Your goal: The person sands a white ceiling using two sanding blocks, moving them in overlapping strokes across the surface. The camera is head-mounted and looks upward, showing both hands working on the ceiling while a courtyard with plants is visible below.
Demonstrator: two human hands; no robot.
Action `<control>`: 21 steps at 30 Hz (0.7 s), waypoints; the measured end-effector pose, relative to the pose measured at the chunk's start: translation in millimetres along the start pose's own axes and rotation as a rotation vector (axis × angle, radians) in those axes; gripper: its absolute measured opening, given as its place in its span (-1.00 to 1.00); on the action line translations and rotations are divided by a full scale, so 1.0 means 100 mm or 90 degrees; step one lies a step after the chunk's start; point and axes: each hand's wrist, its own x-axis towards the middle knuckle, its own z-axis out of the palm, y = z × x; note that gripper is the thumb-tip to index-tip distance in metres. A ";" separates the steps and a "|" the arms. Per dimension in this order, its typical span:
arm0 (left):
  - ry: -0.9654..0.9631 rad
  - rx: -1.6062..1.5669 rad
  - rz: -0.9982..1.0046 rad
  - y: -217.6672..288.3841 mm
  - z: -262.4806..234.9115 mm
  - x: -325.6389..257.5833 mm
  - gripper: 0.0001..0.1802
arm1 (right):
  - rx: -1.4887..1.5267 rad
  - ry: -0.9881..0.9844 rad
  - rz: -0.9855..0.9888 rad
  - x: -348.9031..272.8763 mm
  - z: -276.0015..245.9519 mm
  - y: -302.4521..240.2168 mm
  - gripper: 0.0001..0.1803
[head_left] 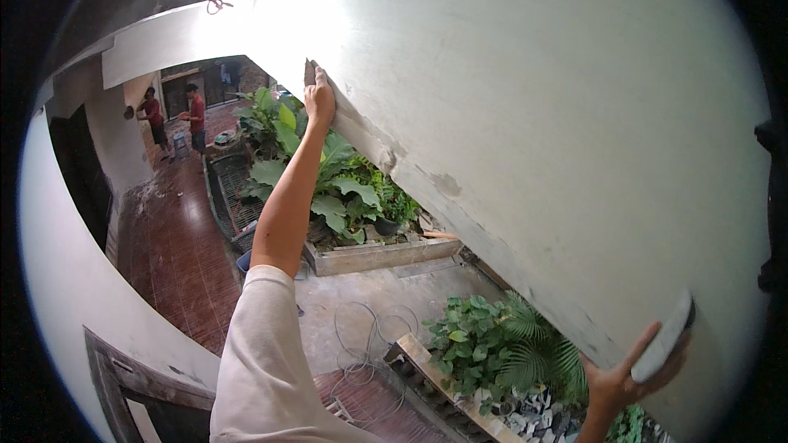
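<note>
- The broad white slab fills most of the upper right; its face is smooth and off-white, with strong glare toward the upper left, and grey patches and a rough, chipped-looking spot along its slanting lower edge
- The pale oblong block is long and narrow, light grey-white, rounded at its upper end, with a dark patch beside that end
- The thin brown piece is the smallest, a narrow dull strip, too small to tell what it is made of
- The slab's lower edge runs slanting down from beside the left hand to near the right hand (leafy plants show below that edge)
- The block is in the right hand, over the slab's lower right part; whether its whole face lies flat against the slab, I cannot tell
- The brown piece shows just beside the left fingers, near the upper end of the slab's lower edge
- The left arm reaches far up and forward, nearly straight, bare below a pale short sleeve, the hand at the edge with fingers pointing up; I cannot tell whether they close on the brown piece
- The right hand, low in the right corner, is clamped on the block between thumb and fingers, and the two hands are well apart
</note>
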 end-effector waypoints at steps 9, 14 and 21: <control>0.117 -0.049 0.467 0.75 0.66 -1.63 -0.38 | 0.103 -0.027 -0.065 0.14 -0.09 0.00 -0.02; -0.049 0.015 0.779 1.11 0.72 -2.73 -0.35 | 0.181 -0.021 -0.059 0.09 -0.07 0.01 -0.17; 0.065 -0.029 0.681 1.34 0.75 -2.06 -0.29 | 0.175 0.058 -0.013 0.02 -0.10 0.61 -0.27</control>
